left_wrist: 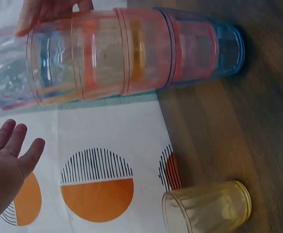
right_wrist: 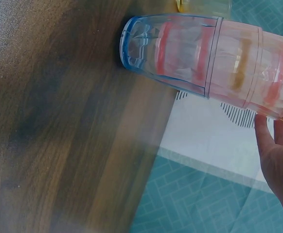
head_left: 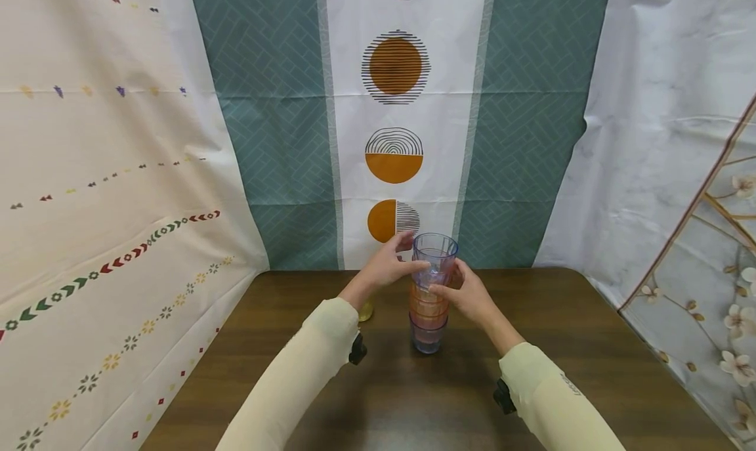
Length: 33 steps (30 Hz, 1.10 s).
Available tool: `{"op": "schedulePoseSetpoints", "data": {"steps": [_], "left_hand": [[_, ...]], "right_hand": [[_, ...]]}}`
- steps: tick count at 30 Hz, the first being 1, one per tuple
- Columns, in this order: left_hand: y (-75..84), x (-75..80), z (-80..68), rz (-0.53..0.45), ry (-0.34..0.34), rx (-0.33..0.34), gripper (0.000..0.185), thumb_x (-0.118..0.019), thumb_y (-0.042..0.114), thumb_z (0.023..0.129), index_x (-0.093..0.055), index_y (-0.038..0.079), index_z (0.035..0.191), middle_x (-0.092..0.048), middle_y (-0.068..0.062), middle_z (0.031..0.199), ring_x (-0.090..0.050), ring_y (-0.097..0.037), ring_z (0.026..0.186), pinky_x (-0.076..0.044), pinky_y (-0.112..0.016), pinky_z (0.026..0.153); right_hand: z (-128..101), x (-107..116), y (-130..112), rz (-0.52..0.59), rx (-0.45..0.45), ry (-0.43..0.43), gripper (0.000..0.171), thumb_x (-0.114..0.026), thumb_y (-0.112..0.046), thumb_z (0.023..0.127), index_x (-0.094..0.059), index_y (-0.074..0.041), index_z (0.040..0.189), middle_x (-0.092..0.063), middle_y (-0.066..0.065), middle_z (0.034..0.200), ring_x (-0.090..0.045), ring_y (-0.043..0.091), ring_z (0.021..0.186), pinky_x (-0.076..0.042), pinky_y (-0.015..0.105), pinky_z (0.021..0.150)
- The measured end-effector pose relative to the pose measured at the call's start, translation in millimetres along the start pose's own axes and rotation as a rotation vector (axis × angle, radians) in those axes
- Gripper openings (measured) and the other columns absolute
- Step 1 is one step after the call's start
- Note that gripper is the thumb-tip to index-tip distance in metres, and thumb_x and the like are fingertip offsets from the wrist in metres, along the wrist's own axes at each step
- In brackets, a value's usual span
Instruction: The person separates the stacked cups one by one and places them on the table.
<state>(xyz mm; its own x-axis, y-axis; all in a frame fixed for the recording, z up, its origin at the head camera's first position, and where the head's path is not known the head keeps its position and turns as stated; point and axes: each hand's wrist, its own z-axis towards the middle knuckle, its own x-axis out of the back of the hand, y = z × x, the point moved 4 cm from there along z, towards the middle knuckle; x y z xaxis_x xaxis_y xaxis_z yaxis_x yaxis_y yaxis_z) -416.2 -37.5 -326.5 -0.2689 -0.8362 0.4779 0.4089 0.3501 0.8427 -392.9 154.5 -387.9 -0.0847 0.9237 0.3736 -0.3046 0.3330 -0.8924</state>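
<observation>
A tall upright stack of nested clear plastic tumblers (head_left: 428, 306) stands on the table. Its bottom tumbler (left_wrist: 231, 48) is blue; pink and orange ones sit above, and a bluish-violet tumbler (head_left: 436, 246) tops it. My right hand (head_left: 472, 297) holds the upper part of the stack, thumb in front and fingers round the far right side. At the left of the top tumbler is my left hand (head_left: 386, 264), its fingers spread; the left wrist view shows a gap between them and the stack. A yellow tumbler (left_wrist: 207, 208) stands behind my left wrist, partly hidden in the head view.
The dark wooden table (head_left: 472, 398) reaches back to a hanging cloth (head_left: 277, 142) with green and white panels and orange circles. Patterned cloths hang at the left and right sides.
</observation>
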Motion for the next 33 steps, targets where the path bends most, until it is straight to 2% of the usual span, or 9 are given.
{"op": "schedulePoseSetpoints", "data": {"steps": [6, 14, 21, 23, 33], "left_hand": [[3.1, -8.7, 2.4, -0.023, -0.011, 0.007, 0.086, -0.077, 0.036, 0.085, -0.032, 0.012, 0.154, -0.043, -0.010, 0.149, -0.042, -0.028, 0.135, -0.038, -0.048, 0.109], [3.9, -13.2, 2.5, -0.035, 0.002, 0.036, 0.092, -0.080, 0.038, 0.083, -0.029, 0.010, 0.155, -0.043, -0.010, 0.150, -0.043, -0.029, 0.136, -0.042, -0.049, 0.106], [2.4, -13.7, 3.0, -0.049, 0.021, 0.050, 0.091, -0.080, 0.040, 0.082, -0.032, 0.012, 0.154, -0.046, -0.009, 0.148, -0.045, -0.029, 0.134, -0.042, -0.050, 0.105], [2.6, -13.5, 2.3, -0.047, 0.026, 0.052, 0.090, -0.080, 0.040, 0.082, -0.033, 0.013, 0.153, -0.047, -0.008, 0.147, -0.045, -0.029, 0.134, -0.042, -0.050, 0.105], [2.8, -13.2, 3.3, -0.058, 0.034, 0.062, 0.092, -0.081, 0.040, 0.082, -0.032, 0.011, 0.154, -0.048, -0.008, 0.145, -0.045, -0.029, 0.133, -0.043, -0.049, 0.105]], "right_hand": [[2, 0, 1, 0.029, -0.009, -0.012, 0.081, -0.074, -0.022, 0.091, -0.026, 0.000, 0.153, -0.046, 0.025, 0.145, -0.046, 0.042, 0.129, -0.040, 0.058, 0.104], [0, 0, 2, 0.027, 0.009, -0.005, 0.084, -0.077, -0.032, 0.088, -0.029, -0.005, 0.152, -0.049, 0.021, 0.144, -0.048, 0.037, 0.130, -0.041, 0.055, 0.104], [-4, 0, -7, 0.045, 0.003, -0.021, 0.082, -0.076, -0.028, 0.090, -0.028, -0.004, 0.153, -0.047, 0.022, 0.145, -0.047, 0.039, 0.131, -0.041, 0.056, 0.104], [-2, -1, -1, 0.046, 0.006, -0.013, 0.084, -0.076, -0.031, 0.089, -0.029, -0.007, 0.153, -0.047, 0.020, 0.146, -0.047, 0.037, 0.131, -0.041, 0.056, 0.104], [-1, 1, 1, 0.027, 0.003, -0.012, 0.084, -0.075, -0.034, 0.089, -0.029, -0.007, 0.153, -0.046, 0.021, 0.147, -0.046, 0.039, 0.131, -0.041, 0.058, 0.104]]}}
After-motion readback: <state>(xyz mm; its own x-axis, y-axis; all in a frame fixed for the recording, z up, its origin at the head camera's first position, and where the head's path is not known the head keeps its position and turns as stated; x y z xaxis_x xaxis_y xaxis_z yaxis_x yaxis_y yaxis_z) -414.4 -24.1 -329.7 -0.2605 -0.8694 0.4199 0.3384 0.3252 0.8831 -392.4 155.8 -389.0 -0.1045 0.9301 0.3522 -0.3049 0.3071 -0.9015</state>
